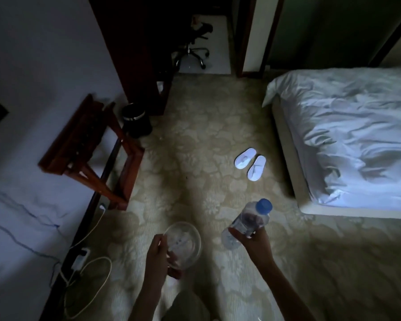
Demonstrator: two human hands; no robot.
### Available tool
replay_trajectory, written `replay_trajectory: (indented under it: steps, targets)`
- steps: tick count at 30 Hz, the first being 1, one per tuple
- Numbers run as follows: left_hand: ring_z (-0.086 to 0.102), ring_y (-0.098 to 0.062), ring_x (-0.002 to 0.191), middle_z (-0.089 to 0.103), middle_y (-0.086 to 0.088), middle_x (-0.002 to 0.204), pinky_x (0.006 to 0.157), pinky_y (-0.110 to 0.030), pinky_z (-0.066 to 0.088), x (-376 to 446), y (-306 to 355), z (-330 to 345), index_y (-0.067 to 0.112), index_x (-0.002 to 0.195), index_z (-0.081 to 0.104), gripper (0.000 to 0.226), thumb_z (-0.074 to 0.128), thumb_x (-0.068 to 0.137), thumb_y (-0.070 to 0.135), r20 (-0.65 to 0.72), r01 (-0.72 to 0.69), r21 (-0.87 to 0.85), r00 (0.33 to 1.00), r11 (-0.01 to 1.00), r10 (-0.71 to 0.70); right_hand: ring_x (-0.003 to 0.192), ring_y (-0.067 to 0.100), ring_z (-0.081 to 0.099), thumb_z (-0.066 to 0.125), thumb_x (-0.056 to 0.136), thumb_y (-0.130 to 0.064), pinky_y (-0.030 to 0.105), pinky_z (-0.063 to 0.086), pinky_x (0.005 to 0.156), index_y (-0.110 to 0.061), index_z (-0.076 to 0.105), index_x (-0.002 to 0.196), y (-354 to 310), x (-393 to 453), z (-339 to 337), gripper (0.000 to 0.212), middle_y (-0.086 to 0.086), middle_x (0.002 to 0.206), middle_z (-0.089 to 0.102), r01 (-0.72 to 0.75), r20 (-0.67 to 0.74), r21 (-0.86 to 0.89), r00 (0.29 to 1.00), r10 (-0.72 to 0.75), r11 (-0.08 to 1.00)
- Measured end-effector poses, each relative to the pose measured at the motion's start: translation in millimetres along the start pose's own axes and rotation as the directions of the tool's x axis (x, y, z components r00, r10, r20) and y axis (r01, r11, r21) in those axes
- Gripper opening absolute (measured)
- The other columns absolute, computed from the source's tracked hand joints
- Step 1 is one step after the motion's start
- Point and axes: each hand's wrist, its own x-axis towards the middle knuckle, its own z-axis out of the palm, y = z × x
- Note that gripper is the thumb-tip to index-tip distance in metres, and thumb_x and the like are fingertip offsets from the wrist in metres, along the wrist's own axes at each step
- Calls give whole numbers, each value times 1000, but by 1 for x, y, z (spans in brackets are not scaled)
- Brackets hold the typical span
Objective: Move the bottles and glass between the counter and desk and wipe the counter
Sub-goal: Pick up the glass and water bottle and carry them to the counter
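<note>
Near centre, above patterned carpet [206, 140]: glass [183, 244] held at rim by left hand [158, 253], fingers curled round near edge. Plastic bottle [247, 224], blue cap, gripped mid-body by right hand [252, 242], fingers wrapped round, bottle tilted cap-up toward far right. Both items carried clear of any surface; counter and desk not identified in dim view. Risks judged: glass slipped from rim hold; cable [88, 281] near left tripped over; slippers [250, 164] far right stepped on; low light hiding obstacles.

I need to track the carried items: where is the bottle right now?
In the head view, lower right of centre: the bottle is held by the right hand above the carpet, right of the glass.
</note>
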Motion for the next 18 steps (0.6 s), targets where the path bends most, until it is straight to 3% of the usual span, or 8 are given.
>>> replay_trajectory:
  steps: [2,6,8,10,13,15,18]
  targets:
    - [64,-41,61,61,-24,77,59,-59,55,38,22,11,18,92,60,25,42,102,33,-3,8,17,1000,1000,-8,79,19,73,78,54,-69,41,60,74,-9,65,97,-1,36,8,75,7,85,74,-27,-10,12,1000,27,1000]
    - [58,-33,38,57,-23,68,40,-34,52,129,68,34,11,97,57,26,40,103,30,10,37,-31,999,999,-37,81,13,72,80,56,-62,38,61,76,-16,64,98,-11,119,28,65,1,87,74,-71,-17,-10,997,71,997]
    - [59,-33,40,57,-22,68,39,-32,51,180,93,45,9,99,57,27,40,103,30,16,42,-38,999,998,-41,80,3,70,84,61,-45,33,60,76,-25,61,96,-26,167,37,46,-2,83,73,-65,-12,-22,998,65,998]
    - [61,-34,46,58,-21,70,42,-34,53,236,125,56,11,104,56,27,40,103,32,21,69,-39,997,997,-68,82,-5,68,86,66,-32,29,59,78,-30,58,96,-50,221,41,41,-7,84,71,-51,-7,-67,999,51,996]
    - [62,-34,53,61,-19,74,48,-37,55,310,183,70,14,110,57,27,40,103,33,40,61,-23,997,998,-60,87,0,68,77,57,-66,29,58,79,-31,57,101,-104,305,40,60,-9,94,70,-23,-18,-118,1000,21,993]
    - [64,-37,60,63,-21,86,46,-35,53,357,229,81,13,114,56,28,39,103,32,40,26,-1,999,1000,-26,87,6,68,82,63,-49,28,57,78,-34,55,99,-137,363,38,47,-7,95,69,7,-33,-137,999,-11,991]
    - [64,-38,59,62,-26,96,43,-34,53,421,297,99,13,116,54,29,38,103,33,55,1,20,998,1000,-2,87,11,69,85,69,-25,29,56,79,-21,60,105,-178,439,33,44,-4,95,71,-13,-96,-105,995,3,994]
